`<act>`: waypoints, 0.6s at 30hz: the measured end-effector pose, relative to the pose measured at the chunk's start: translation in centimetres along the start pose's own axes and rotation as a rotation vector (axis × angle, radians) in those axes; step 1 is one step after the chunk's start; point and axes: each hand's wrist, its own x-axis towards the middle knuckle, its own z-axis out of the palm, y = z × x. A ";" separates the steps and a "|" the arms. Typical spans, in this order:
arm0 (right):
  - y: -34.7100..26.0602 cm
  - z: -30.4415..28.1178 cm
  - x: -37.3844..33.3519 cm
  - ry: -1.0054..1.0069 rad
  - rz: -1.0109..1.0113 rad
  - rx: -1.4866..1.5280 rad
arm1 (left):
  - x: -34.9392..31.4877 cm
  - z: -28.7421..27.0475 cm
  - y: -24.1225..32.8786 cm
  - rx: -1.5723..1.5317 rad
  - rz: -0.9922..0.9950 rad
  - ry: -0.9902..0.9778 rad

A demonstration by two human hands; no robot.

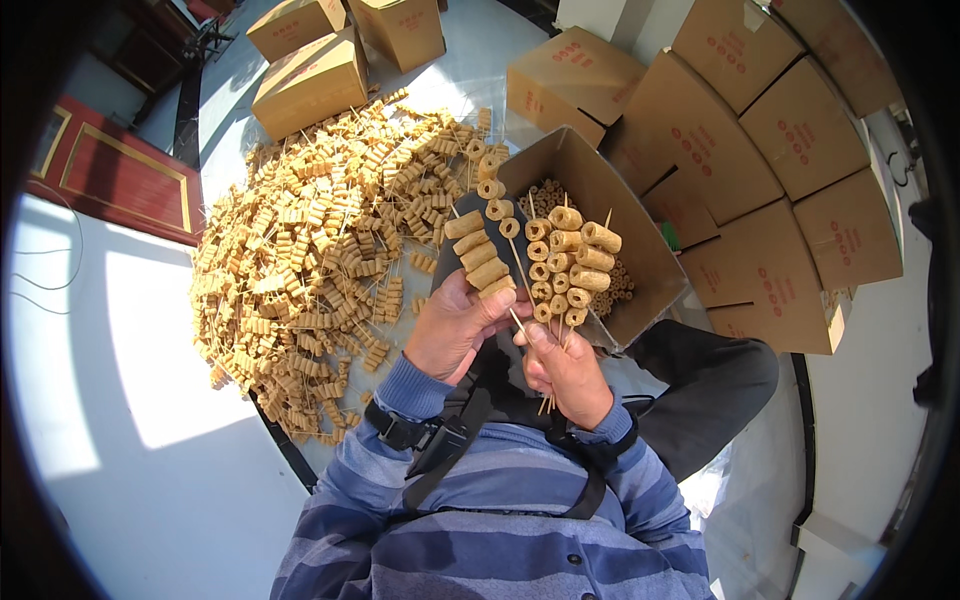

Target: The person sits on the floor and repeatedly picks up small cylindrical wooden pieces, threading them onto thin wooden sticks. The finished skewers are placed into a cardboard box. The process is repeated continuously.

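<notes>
My left hand point(447, 328) is closed around the lower end of a skewer of tan, hollow fried rolls point(480, 253), which points up and away from me. Beside it, my right hand point(572, 372) grips a bunch of similar skewers point(565, 262) by their bare sticks, the rolls fanned out above my fingers. Another skewer of rolls point(498, 208) slants between the two, its thin stick running down to my hands; which hand bears it I cannot tell. Both hands are close together above my lap.
On the left, a large heap of skewered rolls point(320, 270) covers the floor. An open cardboard box point(645, 300) holding more rolls stands just beyond my right hand. Stacked cartons point(700, 150) line the right, and further boxes point(312, 88) stand behind the heap. My bent leg point(710, 395) is beside the box.
</notes>
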 end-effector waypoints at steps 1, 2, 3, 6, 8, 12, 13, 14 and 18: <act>0.0 -0.1 0.0 -0.011 0.010 -0.002 | 0.1 0.0 0.0 0.003 0.001 -0.011; 0.0 -0.1 0.0 -0.015 0.020 -0.001 | 0.2 -0.1 0.2 0.005 0.004 -0.023; -0.1 -0.2 -0.1 -0.014 0.020 -0.010 | 0.2 -0.2 0.3 0.008 -0.004 -0.020; 0.0 -0.5 -0.2 -0.033 0.030 -0.022 | 0.2 -0.6 0.7 0.063 0.057 0.001; 0.0 -0.7 -0.2 -0.008 0.067 -0.028 | 0.5 -1.2 1.2 0.000 0.041 0.009; -0.1 -1.0 -0.1 -0.077 0.066 0.065 | 0.6 -2.7 1.9 -0.089 0.168 -0.021; -0.3 -1.3 -0.2 -0.106 0.093 0.078 | 0.8 -3.1 2.1 -0.116 0.218 -0.019; -0.6 -1.6 -0.3 -0.154 0.123 0.082 | 1.0 -3.6 2.6 -0.155 0.229 0.003; -1.0 -2.0 -0.8 -0.228 0.222 0.001 | 1.9 -4.1 3.9 -0.209 0.241 -0.039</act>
